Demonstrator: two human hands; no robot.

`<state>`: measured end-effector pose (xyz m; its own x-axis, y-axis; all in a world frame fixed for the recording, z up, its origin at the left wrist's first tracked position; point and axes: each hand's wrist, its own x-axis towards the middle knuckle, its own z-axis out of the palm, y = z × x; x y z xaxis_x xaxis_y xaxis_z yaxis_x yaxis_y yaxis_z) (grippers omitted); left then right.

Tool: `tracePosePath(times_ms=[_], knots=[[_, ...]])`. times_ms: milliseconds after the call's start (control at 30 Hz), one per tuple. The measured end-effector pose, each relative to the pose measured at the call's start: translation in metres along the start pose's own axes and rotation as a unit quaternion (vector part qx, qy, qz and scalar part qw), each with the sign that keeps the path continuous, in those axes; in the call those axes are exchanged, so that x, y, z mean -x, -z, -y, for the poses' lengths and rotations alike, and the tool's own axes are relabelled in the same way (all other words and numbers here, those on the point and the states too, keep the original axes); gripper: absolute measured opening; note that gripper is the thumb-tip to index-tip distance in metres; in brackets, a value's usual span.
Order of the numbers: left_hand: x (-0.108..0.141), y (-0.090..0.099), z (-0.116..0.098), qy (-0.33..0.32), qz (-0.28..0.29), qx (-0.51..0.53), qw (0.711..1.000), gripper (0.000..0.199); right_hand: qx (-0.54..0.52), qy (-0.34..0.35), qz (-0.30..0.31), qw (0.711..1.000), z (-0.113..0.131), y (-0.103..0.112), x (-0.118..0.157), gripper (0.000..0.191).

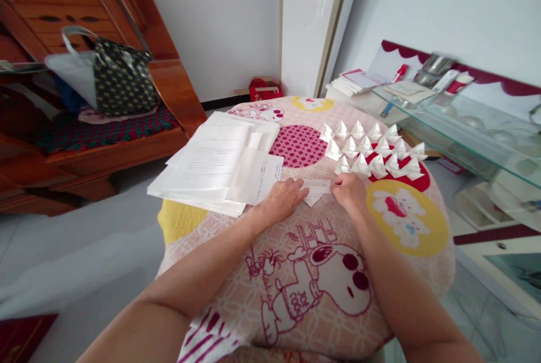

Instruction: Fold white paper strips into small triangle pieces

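Observation:
Between my hands a sheet of white paper (pixel 318 187) lies on the cloth, folded, with a triangular point toward me. My left hand (pixel 287 197) presses on its left end, fingers curled and close together. At its right end, my right hand (pixel 349 188) pinches the paper's edge. Just beyond my right hand stand several folded paper boats (pixel 378 165) in rows. To the left of my left hand lies a stack of paper sheets (pixel 211 151), some with printed text, with a smaller printed sheet (pixel 257 174) on top.
A patterned cloth (pixel 321 290) with cartoon figures covers the round table. At the right stands a glass shelf (pixel 465 126) with metal bowls (pixel 437 64) and papers. A wooden bench (pixel 169 92) at the left carries bags (pixel 122 75). A red box (pixel 265 89) sits by the wall.

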<state>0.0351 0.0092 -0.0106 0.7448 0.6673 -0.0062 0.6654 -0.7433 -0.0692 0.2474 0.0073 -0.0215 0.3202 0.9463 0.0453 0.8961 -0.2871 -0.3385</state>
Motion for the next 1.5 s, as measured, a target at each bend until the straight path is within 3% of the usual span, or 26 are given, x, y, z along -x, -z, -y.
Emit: tracePosePath(times_ms=[67,167,233,333,533,833,933,1033,1133,1233,1367,1500], knots=[[0.0,0.001,0.0,-0.001,0.003,0.004,1.0,0.031,0.007,0.031,-0.034,0.999,-0.001,-0.001,0.005,0.017],[0.0,0.0,0.0,0.0,0.0,0.014,1.0,0.03,-0.04,0.188,-0.072,0.979,0.002,-0.007,0.015,0.023],[0.0,-0.001,0.0,0.003,-0.006,0.019,1.0,0.032,-0.048,0.274,-0.063,0.958,0.006,-0.013,0.02,0.024],[0.0,-0.001,0.0,0.01,-0.013,0.023,1.0,0.032,0.002,0.328,-0.02,0.944,0.01,-0.019,0.024,0.026],[0.001,0.005,0.002,0.04,0.017,0.027,0.999,0.03,0.047,0.35,0.015,0.935,0.007,-0.018,0.027,0.03],[0.003,0.005,0.016,0.129,0.035,0.041,0.99,0.029,0.018,0.372,0.068,0.926,0.001,-0.004,0.037,0.012],[-0.001,-0.001,0.024,0.198,0.008,0.074,0.977,0.029,0.024,0.386,0.067,0.92,0.006,0.001,0.042,0.017],[-0.005,-0.011,0.034,0.216,-0.053,0.141,0.965,0.024,0.056,0.395,0.073,0.914,0.011,0.003,0.045,0.018],[-0.007,-0.019,0.043,0.181,-0.14,0.228,0.946,0.024,0.087,0.397,0.072,0.911,0.015,0.002,0.047,0.02],[-0.007,-0.021,0.046,0.089,-0.192,0.295,0.932,0.037,0.102,0.399,0.059,0.909,0.018,-0.004,0.051,0.026],[-0.005,-0.025,0.043,-0.035,-0.149,0.323,0.934,0.046,0.11,0.399,0.045,0.909,0.023,-0.011,0.054,0.036],[-0.005,-0.028,0.041,-0.021,-0.139,0.331,0.933,0.035,0.069,0.36,0.04,0.93,0.024,-0.014,0.051,0.036]])
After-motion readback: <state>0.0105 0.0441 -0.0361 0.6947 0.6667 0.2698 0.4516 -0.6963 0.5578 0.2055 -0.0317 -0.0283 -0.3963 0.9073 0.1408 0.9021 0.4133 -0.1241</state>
